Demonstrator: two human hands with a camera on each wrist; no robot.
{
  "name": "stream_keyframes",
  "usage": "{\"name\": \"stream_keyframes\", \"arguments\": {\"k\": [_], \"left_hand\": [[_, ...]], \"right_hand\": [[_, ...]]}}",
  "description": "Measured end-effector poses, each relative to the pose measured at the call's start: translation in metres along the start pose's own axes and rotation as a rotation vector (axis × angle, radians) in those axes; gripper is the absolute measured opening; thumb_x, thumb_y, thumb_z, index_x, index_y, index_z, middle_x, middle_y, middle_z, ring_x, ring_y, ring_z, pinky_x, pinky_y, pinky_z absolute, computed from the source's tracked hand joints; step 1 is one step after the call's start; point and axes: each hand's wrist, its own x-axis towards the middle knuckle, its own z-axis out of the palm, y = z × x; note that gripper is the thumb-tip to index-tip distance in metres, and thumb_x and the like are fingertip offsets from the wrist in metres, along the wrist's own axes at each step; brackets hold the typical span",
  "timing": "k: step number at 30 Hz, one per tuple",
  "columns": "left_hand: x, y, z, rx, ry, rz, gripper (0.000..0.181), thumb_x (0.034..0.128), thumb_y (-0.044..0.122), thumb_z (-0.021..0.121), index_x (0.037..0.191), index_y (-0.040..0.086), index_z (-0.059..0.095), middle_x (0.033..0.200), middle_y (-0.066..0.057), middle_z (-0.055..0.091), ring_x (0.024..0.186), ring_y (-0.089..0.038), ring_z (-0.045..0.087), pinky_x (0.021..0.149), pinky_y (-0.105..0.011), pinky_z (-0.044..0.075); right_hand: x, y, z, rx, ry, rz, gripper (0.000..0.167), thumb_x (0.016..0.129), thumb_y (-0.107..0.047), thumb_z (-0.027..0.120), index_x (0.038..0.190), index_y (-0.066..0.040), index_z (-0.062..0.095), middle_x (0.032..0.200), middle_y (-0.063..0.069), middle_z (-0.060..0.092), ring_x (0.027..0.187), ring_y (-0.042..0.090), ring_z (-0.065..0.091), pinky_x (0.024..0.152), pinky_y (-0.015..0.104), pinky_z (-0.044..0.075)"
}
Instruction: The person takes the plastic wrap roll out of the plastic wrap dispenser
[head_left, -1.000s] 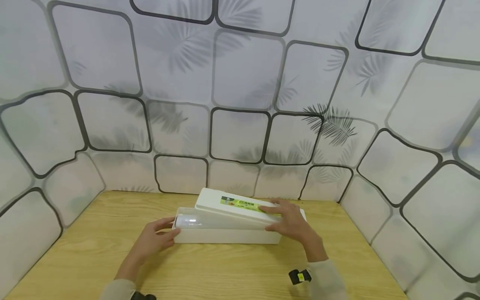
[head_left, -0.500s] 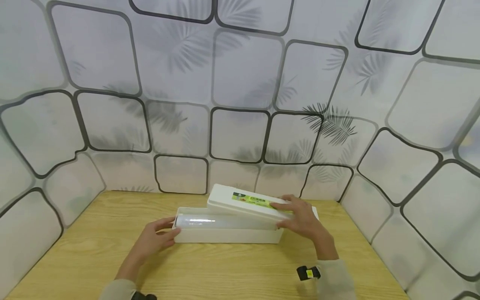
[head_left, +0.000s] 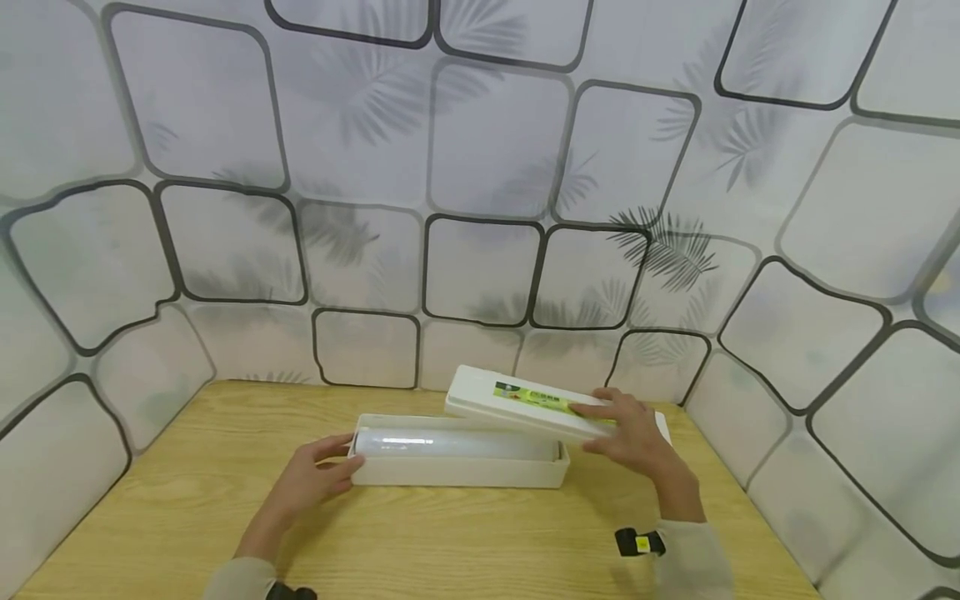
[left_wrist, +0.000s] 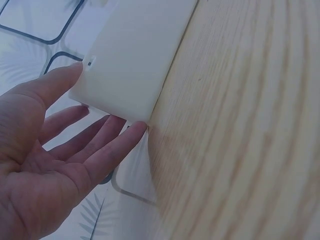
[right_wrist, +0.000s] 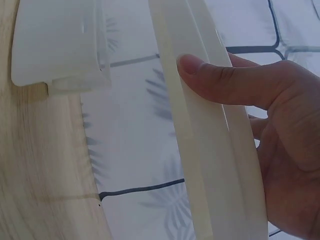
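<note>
A long white box (head_left: 459,473) lies on the wooden surface, with a shiny roll (head_left: 450,443) inside it. My left hand (head_left: 307,483) holds the box's left end; in the left wrist view the thumb and fingertips of that hand (left_wrist: 60,150) touch the box end (left_wrist: 135,55). A white lid (head_left: 480,387) with a green and yellow label is gripped by my right hand (head_left: 637,437), tilted above the box's right part. In the right wrist view the hand (right_wrist: 280,115) pinches the lid (right_wrist: 215,165), apart from the box (right_wrist: 55,40).
The wooden tabletop (head_left: 450,542) extends around the box. Behind it and at both sides stand pale walls (head_left: 360,250) patterned with dark rounded outlines and leaves. A black band with a yellow patch (head_left: 640,542) is at my right wrist.
My right hand has moved right with the lid, uncovering more of the roll and the box's right end. The left hand stays at the box's left end.
</note>
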Motion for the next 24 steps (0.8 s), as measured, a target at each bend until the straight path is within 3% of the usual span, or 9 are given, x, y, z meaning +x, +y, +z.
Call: {"name": "stream_keyframes", "arguments": {"k": [17,24], "left_hand": [[0.001,-0.001,-0.001,0.008,-0.006,-0.005,0.063,0.0968,0.018,0.074,0.149,-0.006,0.049,0.143,-0.035,0.054,0.112,-0.029,0.069,0.086,-0.032,0.066],[0.001,-0.001,-0.001,0.001,-0.005,-0.004,0.062,0.0969,0.016,0.074,0.149,-0.005,0.048,0.143,-0.036,0.054,0.111,-0.028,0.070,0.086,-0.032,0.066]], "right_hand": [[-0.028,0.034,-0.021,-0.027,-0.006,0.078,0.055,0.076,-0.018,0.092,0.128,-0.019,0.075,0.140,0.025,0.059,0.127,0.050,0.053,0.099,0.075,0.030],[-0.041,0.053,-0.028,-0.050,-0.014,0.110,0.056,0.076,-0.021,0.091,0.129,-0.016,0.074,0.139,0.026,0.059,0.127,0.049,0.052,0.095,0.075,0.033]]}}
